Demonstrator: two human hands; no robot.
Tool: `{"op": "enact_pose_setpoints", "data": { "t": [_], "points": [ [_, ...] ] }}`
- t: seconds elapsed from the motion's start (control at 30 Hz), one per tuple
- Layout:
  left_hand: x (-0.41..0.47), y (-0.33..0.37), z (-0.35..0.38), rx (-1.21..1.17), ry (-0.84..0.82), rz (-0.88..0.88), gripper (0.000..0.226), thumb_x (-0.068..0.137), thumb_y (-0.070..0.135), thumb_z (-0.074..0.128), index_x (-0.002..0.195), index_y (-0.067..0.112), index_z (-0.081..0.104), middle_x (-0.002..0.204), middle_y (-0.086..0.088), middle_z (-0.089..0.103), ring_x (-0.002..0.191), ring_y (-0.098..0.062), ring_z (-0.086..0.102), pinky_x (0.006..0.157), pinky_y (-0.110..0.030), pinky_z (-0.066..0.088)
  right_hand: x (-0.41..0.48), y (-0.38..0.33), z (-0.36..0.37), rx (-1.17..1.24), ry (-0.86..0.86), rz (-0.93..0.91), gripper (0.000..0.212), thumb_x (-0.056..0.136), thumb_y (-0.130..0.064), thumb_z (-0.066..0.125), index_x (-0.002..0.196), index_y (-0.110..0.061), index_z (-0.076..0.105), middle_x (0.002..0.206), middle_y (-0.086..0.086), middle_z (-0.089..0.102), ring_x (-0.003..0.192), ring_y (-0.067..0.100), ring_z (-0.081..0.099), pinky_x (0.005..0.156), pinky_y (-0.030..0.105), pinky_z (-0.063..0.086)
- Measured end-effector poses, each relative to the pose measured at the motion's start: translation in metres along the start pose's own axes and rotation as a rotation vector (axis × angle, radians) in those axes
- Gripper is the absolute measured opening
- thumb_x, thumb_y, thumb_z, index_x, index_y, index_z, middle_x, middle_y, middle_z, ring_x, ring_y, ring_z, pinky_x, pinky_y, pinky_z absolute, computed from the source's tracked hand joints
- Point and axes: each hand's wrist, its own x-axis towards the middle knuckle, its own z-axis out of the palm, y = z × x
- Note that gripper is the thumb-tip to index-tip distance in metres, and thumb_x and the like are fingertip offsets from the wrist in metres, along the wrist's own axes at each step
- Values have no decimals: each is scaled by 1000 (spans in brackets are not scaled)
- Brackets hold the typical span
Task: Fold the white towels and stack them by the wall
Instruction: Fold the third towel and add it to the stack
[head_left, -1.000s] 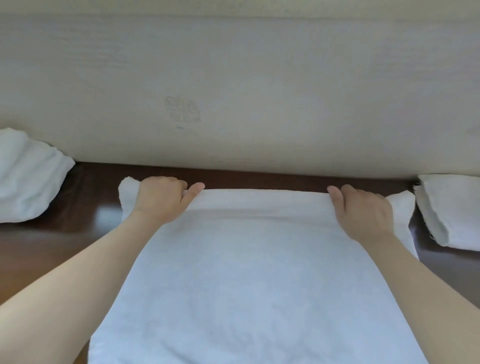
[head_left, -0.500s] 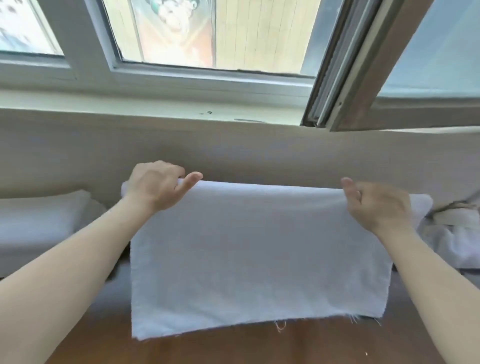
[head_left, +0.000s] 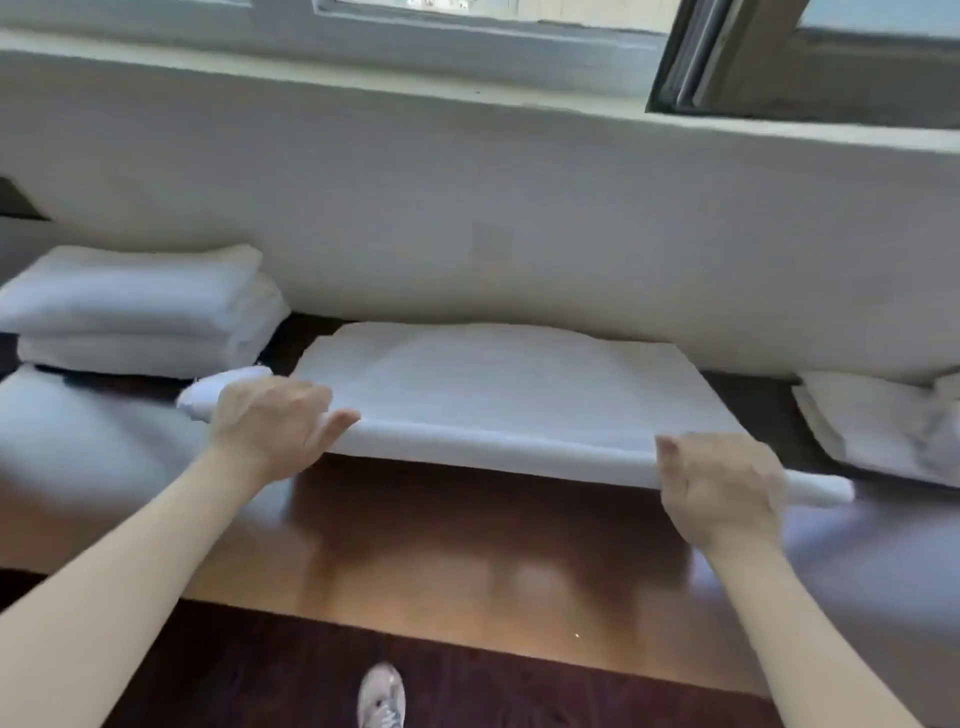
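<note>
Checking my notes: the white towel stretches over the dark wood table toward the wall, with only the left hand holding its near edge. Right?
No: the head view shows both hands holding that edge, the left hand and the right hand. The white towel does stretch over the dark wood table toward the wall.

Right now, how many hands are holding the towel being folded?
2: left hand grips the towel's near edge toward its left end, right hand toward its right end.

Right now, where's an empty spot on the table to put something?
The table is bare between the held towel and its near edge. A narrow gap separates towel and folded stack. Crowded by the wall: stack left, loose pile right.
</note>
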Motion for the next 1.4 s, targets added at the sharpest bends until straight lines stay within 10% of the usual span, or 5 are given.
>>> {"op": "enact_pose_setpoints", "data": {
  "t": [0.4, 0.6, 0.87, 1.13, 1.4],
  "points": [
    [-85, 95, 83, -256, -210, -253, 71, 95, 67, 14, 117, 21, 63, 120, -4, 61, 112, -28, 52, 91, -41, 39, -83, -43, 71, 185, -136, 86, 64, 100, -59, 5, 75, -16, 46, 68, -1, 44, 65, 24, 35, 64, 35, 24],
    [-33, 82, 112, -228, -468, -253, 85, 84, 74, -7, 157, 36, 17, 167, 1, 4, 153, -17, -4, 123, -43, -1, -43, -75, 85, 189, -422, 104, 77, 92, -65, -1, 139, -27, 46, 141, 1, 49, 133, 26, 39, 107, 48, 31],
    [31, 31, 158, -224, -518, -149, 76, 88, 72, -6, 157, 39, -3, 165, 8, -15, 150, -15, -19, 123, -43, -7, 6, -90, 140, 102, -617, 164, 73, 90, -68, -11, 156, -42, 2, 166, -8, -7, 151, 20, -16, 121, 50, -8],
    [94, -27, 192, -426, -245, -127, 57, 96, 55, 29, 121, 17, 65, 121, -6, 55, 110, -29, 51, 94, -40, 44, 68, -53, 168, 101, -612, 449, 63, 98, -59, 7, 157, -38, 9, 166, -3, 5, 152, 20, -1, 120, 55, -1],
    [112, -44, 199, -379, -165, -17, 49, 89, 62, 44, 73, 20, 63, 81, 7, 52, 75, -19, 46, 69, -34, 35, 91, -6, 166, 38, -489, 671, 58, 103, -44, 32, 153, -15, 26, 157, 11, 31, 140, 36, 30, 106, 56, 25]
  ]
}}
